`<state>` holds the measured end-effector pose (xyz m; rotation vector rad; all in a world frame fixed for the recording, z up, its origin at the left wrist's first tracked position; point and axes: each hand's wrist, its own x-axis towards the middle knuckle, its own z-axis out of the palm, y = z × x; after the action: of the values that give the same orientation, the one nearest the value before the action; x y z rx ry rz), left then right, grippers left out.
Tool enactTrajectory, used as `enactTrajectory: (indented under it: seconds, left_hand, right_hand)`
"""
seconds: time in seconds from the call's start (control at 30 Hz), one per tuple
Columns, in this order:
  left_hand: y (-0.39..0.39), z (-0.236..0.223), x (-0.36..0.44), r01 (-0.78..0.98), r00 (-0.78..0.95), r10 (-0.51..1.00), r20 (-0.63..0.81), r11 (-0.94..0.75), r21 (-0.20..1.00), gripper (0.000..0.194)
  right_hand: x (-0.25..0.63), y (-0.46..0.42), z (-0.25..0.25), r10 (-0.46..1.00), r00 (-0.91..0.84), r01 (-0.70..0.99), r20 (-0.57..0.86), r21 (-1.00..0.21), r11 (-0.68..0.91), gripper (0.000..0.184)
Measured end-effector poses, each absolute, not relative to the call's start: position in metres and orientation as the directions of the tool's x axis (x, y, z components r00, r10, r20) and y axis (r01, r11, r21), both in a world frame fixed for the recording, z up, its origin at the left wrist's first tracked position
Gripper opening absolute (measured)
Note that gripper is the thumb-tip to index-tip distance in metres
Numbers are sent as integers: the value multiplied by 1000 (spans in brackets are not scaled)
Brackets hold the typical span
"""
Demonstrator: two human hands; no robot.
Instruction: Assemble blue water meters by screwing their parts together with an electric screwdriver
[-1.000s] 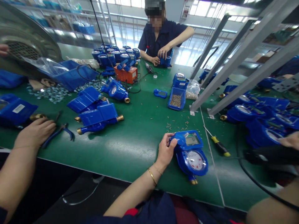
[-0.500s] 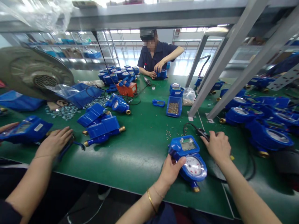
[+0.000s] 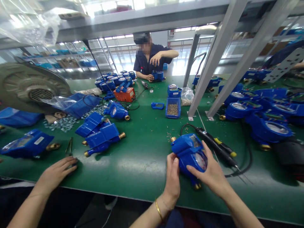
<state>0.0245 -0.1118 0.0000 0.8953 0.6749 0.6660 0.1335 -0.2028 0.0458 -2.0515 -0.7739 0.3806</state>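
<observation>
A blue water meter [image 3: 187, 151] with brass ends is tilted up off the green table [image 3: 142, 158], close to the near edge. My left hand [image 3: 173, 177], with a gold bracelet on the wrist, grips its left side. My right hand [image 3: 209, 172] wraps over its round dial from the right. A black electric screwdriver [image 3: 215, 146] with a black cable lies on the table just right of the meter, beside a yellow-tipped screwdriver [image 3: 226, 149]. Small loose screws [image 3: 169, 135] lie scattered behind the meter.
A co-worker's hand [image 3: 57, 172] rests at the left edge near pliers [image 3: 69, 146] and blue meters [image 3: 102, 136]. A blue tray of screws [image 3: 173, 109] stands mid-table. More meters [image 3: 261, 117] crowd the right. Grey frame legs [image 3: 204, 72] slant down. Another person [image 3: 149, 60] works opposite.
My right hand let go of the electric screwdriver, which now lies on the table, and came onto the meter. The meter is tipped up between both hands. The co-worker's hand left the pliers.
</observation>
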Motion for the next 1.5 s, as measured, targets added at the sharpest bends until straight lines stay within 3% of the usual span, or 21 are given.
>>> enactTrajectory:
  seconds: [0.07,0.17,0.3,0.47,0.63,0.8,1.03,1.2,1.37,1.5]
  left_hand:
    - [-99,8,27,-288,563,785,-258,479,829,44]
    - [-81,18,33,-318,602,751,-272,537,781,47]
    - [-72,20,35,-305,639,726,-256,544,782,55]
    - [-74,18,33,-284,564,767,-305,527,801,56]
    - [-73,19,34,-243,510,810,-288,457,856,54]
    - [-72,26,29,-122,440,889,-127,199,972,38]
    - [-67,37,25,-8,490,869,-63,77,997,30]
    - [-60,33,23,85,592,787,-177,157,984,30]
    - [-56,45,9,80,713,666,-219,233,969,24]
    - [-62,54,5,-46,734,640,-227,380,924,46]
  right_hand:
    - [142,-206,39,686,728,224,7,-948,-228,108]
    - [149,-208,28,725,687,73,50,-997,0,101]
    - [148,-202,15,788,611,-16,79,-994,113,99]
    - [144,-194,3,805,593,-260,37,-937,234,76]
    - [137,-190,-2,735,676,-366,-55,-891,269,73]
    - [130,-188,-11,658,730,-458,-186,-847,269,84]
    - [130,-192,-21,775,579,-593,-254,-784,187,75]
    - [136,-196,-23,799,512,-666,-316,-733,137,78]
    - [133,-193,-21,708,564,-719,-425,-675,166,64]
    - [124,-189,-8,727,566,-733,-388,-640,230,64]
